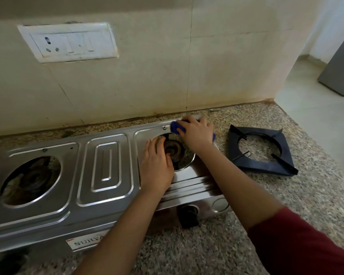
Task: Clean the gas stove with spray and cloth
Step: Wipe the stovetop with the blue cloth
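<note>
A stainless steel two-burner gas stove lies across the granite counter. My left hand rests flat on the stove top at the left rim of the right burner, fingers straight. My right hand presses a blue cloth against the stove's far right corner, fingers curled over it; most of the cloth is hidden under the hand. The left burner opening has no pan support on it. No spray bottle is in view.
A dark pan support lies on the counter to the right of the stove. A black knob sticks out of the stove's front. A white switch and socket plate is on the tiled wall behind. A grey appliance stands at far right.
</note>
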